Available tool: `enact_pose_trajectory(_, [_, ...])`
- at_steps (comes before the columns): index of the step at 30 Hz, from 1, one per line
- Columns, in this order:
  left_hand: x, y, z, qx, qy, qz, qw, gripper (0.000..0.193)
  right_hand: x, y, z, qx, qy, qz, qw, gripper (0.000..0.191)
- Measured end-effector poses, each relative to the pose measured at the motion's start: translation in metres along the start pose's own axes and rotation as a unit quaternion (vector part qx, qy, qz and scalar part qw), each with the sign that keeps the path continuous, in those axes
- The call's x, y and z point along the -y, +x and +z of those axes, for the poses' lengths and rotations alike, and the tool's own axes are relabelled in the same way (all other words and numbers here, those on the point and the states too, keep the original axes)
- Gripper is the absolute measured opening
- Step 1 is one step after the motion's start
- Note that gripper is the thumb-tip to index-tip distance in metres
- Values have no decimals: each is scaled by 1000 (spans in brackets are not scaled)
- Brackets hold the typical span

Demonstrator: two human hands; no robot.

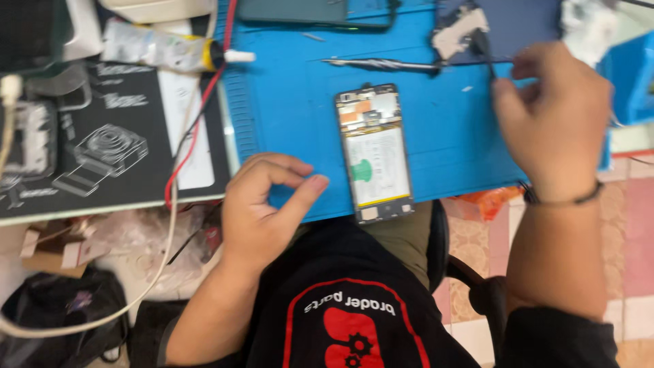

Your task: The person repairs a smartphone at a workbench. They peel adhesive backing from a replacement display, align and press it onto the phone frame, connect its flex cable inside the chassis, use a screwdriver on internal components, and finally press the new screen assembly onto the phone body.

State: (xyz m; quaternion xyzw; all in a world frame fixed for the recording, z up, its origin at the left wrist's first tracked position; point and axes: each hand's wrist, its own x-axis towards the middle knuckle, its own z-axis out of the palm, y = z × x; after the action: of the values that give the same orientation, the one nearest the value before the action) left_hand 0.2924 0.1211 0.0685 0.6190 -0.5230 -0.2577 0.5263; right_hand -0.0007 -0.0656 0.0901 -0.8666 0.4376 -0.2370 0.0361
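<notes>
- Opened phone (375, 154) lies on the blue mat (293, 102), between both hands.
- Left hand (262, 211) rests at the mat's near edge, grip loosely curled, holding nothing.
- Right hand (555, 116) pinches thin black tweezers (485, 51).
- Screwdriver (381, 65) and glue tube (163, 49) lie beyond.
</notes>
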Motion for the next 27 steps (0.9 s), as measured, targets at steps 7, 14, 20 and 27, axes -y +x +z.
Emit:
enact_pose_trajectory(7, [10, -6, -3, 1, -22, -12, 1000, 21, 0, 17, 21, 6, -9, 25, 1000, 23])
enact_pose_trajectory(14, [18, -6, -3, 15, -45, -10, 999, 22, -2, 6, -3, -18, 80, 70, 994, 17])
enact_pose_trajectory(20, [21, -5, -4, 17, -22, 7, 1000, 24, 17, -6, -15, 105, 38, -2, 994, 16])
enact_pose_trajectory(27, [20, -8, -1, 17, -27, 9, 999, 25, 1, 16, -4, 59, 26, -74, 995, 12])
